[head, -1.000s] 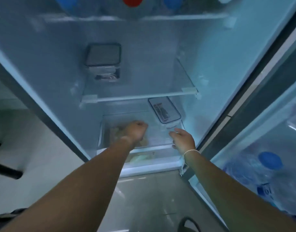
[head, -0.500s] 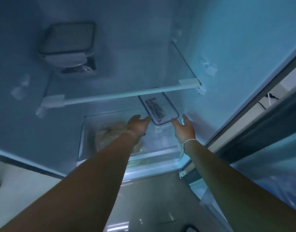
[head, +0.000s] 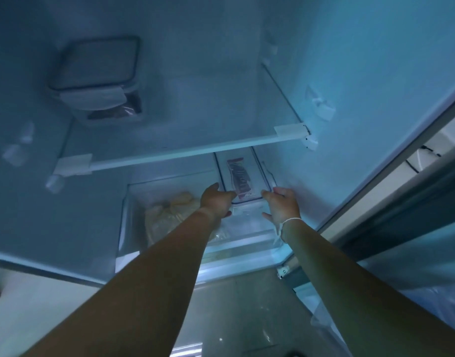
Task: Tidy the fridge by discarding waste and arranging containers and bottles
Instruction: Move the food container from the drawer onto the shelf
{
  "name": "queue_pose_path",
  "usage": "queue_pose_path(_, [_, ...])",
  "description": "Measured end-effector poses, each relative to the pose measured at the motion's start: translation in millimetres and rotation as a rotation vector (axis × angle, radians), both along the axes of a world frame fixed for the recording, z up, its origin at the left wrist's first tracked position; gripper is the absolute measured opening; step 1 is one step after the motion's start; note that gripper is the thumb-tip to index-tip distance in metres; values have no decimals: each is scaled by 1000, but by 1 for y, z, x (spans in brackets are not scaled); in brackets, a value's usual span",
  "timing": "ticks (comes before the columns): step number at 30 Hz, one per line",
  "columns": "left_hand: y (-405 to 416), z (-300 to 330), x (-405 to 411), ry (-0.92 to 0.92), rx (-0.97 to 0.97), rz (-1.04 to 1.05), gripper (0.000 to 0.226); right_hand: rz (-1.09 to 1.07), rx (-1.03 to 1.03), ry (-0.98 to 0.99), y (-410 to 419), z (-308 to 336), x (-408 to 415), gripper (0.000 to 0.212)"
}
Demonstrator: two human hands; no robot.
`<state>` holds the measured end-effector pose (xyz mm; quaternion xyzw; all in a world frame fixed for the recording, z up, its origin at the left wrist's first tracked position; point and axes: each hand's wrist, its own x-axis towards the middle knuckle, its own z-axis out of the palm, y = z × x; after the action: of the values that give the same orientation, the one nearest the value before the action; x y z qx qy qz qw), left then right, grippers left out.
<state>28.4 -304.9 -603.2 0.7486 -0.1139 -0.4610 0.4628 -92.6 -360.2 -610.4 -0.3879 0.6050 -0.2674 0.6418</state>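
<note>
A long clear lidded container with a reddish packet inside lies on the low shelf at the right of the fridge, above the crisper drawer. My left hand grips its near left corner and my right hand grips its near right corner. A yellowish bag lies in the drawer, partly behind my left forearm. A square grey-lidded container stands at the back left of the glass shelf above.
The fridge's right wall runs close beside my right hand. The open door hangs at the right, with plastic-wrapped items low in it. Tiled floor lies below the fridge's front edge.
My view has closed in on the lower fridge. Both hands reached forward from the drawer's front and closed on the near corners of the long clear container.
</note>
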Motion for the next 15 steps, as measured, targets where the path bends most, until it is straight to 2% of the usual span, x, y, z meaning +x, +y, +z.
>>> queue_pose_path(2, [7, 2, -1, 1, 11, -17, 63, 6, 53, -22, 6, 5, -3, 23])
queue_pose_path(5, [18, 6, -1, 4, 22, -20, 64, -30, 90, -13, 16, 10, -9, 17])
queue_pose_path(6, [22, 10, -1, 2, 24, -25, 66, -29, 92, -11, 20, 14, -11, 20])
queue_pose_path(8, [30, 18, -1, -2, 22, -48, 66, 6, 118, -6, 29, 19, -15, 48])
queue_pose_path(9, [34, 22, -1, -6, 23, -62, 64, 33, 131, 7, 34, 24, -17, 55])
queue_pose_path(15, [68, 64, -10, -20, 11, -111, 54, 73, 167, -5, 68, 79, -31, 43])
